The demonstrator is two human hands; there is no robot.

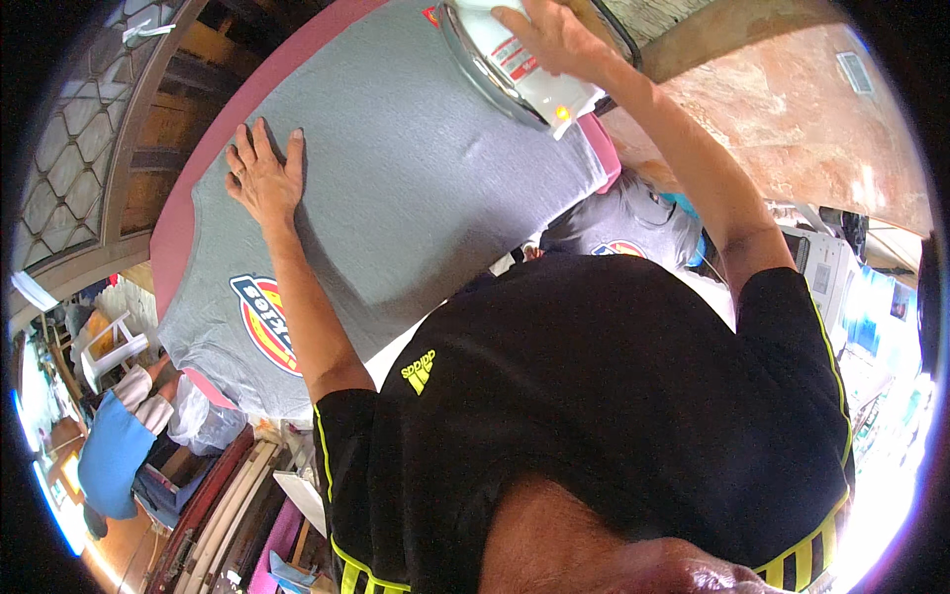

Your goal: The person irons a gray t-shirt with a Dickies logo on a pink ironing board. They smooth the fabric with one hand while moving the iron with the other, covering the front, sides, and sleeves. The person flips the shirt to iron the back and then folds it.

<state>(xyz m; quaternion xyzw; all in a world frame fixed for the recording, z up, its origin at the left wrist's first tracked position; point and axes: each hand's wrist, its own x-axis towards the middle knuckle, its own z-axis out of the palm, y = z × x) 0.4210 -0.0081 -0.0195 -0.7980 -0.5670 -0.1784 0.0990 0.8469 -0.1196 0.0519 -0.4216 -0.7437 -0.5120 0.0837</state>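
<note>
A grey T-shirt with a round red, yellow and dark print lies spread over a pink-covered ironing board. At the board's far right, my right hand is closed on a white clothes iron with a shiny metal base and a lit orange lamp. The iron rests on or just over the shirt; I cannot tell which. Its handle is partly hidden by my fingers. My left hand lies flat on the shirt at the left, fingers spread, above the print.
Another grey garment with a similar print lies to the right of the board. A clear plastic bag, a white stool and a bending person in blue are at the lower left. A stained wall stands far right.
</note>
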